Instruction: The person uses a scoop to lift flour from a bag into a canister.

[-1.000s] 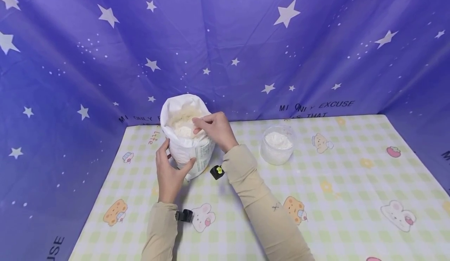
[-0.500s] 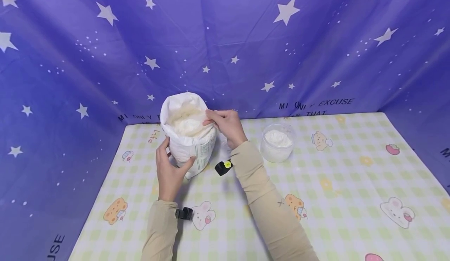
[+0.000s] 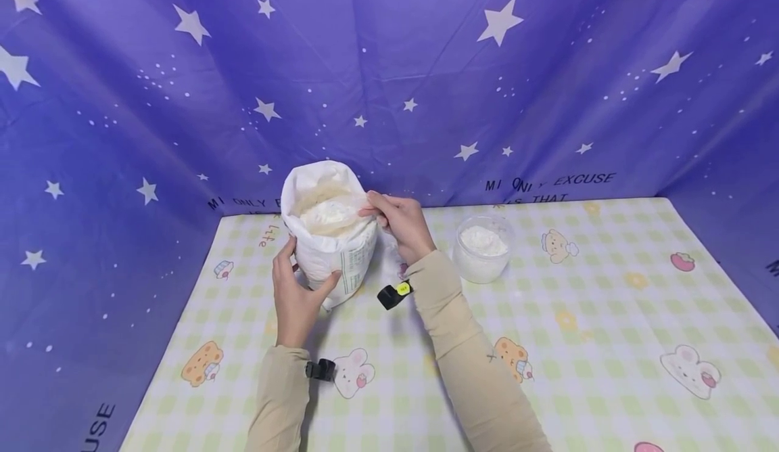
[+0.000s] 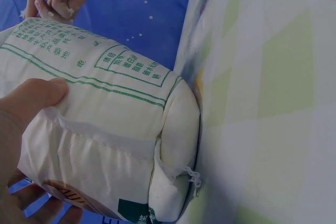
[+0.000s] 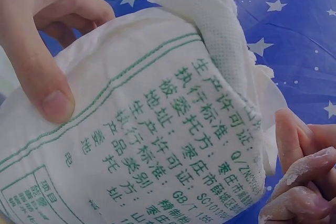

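Note:
A white flour bag [image 3: 322, 259] with green print stands with its mouth rolled wide, pale flour [image 3: 328, 214] showing inside. My left hand [image 3: 296, 303] grips the bag's lower near side, thumb in front and fingers round the left; the left wrist view shows that thumb pressing the cloth. At the right rim, my right hand [image 3: 404, 229] pinches the edge of a pale, translucent, scoop-like thing [image 5: 272, 103], mostly hidden by the bag and fingers. White flour dusts the right fingers [image 5: 304, 182]. Right of that hand is a clear round tub [image 3: 481, 269] holding white powder.
A checked tablecloth [image 3: 596, 384] with cartoon prints covers the table. Blue star-patterned curtain [image 3: 426, 66] hangs close behind the bag and along both sides. Black wrist devices [image 3: 394, 295] sit on both wrists.
My right hand has moved from over the bag's mouth to its right rim, drawing the scoop-like thing rightward. The left hand keeps its grip; the bag and tub stay put.

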Demonstrator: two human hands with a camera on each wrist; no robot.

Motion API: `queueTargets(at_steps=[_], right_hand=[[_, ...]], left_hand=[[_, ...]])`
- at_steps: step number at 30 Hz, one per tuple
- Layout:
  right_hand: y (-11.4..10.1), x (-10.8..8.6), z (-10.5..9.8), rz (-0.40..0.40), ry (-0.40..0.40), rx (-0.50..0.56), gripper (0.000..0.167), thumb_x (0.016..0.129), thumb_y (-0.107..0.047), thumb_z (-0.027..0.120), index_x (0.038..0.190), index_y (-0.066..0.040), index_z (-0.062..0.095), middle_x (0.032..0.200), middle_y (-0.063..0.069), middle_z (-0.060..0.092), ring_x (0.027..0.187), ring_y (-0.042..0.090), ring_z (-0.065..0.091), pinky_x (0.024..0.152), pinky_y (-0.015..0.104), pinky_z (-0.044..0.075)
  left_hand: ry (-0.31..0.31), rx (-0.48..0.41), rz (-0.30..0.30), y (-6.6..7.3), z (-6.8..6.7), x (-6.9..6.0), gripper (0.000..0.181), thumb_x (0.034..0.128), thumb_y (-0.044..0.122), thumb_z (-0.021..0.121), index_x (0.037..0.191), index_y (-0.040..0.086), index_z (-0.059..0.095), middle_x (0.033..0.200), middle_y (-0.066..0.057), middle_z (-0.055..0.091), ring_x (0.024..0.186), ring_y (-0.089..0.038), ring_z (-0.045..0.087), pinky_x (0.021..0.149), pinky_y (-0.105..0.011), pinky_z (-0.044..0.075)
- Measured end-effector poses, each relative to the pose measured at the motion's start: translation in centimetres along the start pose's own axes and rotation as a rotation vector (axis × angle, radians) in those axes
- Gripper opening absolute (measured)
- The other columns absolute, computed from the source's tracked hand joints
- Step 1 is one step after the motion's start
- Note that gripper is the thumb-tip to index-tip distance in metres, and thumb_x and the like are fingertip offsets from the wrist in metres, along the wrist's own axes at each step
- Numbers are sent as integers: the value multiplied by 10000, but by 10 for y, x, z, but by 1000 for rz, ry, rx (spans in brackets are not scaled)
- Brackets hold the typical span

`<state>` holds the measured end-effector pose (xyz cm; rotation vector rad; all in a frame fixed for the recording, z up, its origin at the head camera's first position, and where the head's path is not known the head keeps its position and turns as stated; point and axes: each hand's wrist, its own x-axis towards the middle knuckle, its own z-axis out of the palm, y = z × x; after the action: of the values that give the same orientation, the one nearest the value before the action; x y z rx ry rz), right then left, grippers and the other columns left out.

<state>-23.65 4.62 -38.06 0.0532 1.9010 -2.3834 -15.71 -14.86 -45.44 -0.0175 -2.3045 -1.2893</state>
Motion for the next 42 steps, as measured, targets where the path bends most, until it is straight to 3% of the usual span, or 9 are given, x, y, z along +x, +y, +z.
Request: queueTargets(at_steps=[12,16,23,33,42], right_hand=[[-1,0,-8,33,13,180,259,950,-251,677,1024,-10,738,785,-9,741,588,33,407,470,135,263],[-3,-2,-10,32,15,202,280,937,-270,696,1009,-4,739,790,-4,742,587,40,406,473,136,265],[-8,-6,-16,2,10,236,196,947,-251,681,884,-84,762,784,6,737,567,43,404,474,136,250],[-15,-13,-36,-21,-11,277,202,970,-230,649,867,-96,761,791,9,739,557,40,420,448,127,263],[-24,-19,-57,13,-18,338,213,967,-274,654,901,-96,752,834,12,732,589,41,443,450,136,269]], left_hand=[[3,-2,1,1,0,-1,933,728,208,882,1488,73,357,1483,-132,396,1354,-292,388,1094,-471,421],[2,-1,1,0,0,-1,931,732,218,880,1489,78,356,1479,-131,397,1351,-289,386,1091,-466,422],[-2,-4,-7,0,0,0,935,735,225,878,1493,76,350,1473,-125,403,1345,-273,392,1088,-442,423],[-2,-3,-13,1,1,0,938,733,218,882,1494,82,351,1468,-120,407,1341,-263,396,1093,-430,423],[-2,-9,-14,1,0,0,928,743,214,875,1495,81,348,1477,-124,397,1350,-262,390,1099,-427,418]])
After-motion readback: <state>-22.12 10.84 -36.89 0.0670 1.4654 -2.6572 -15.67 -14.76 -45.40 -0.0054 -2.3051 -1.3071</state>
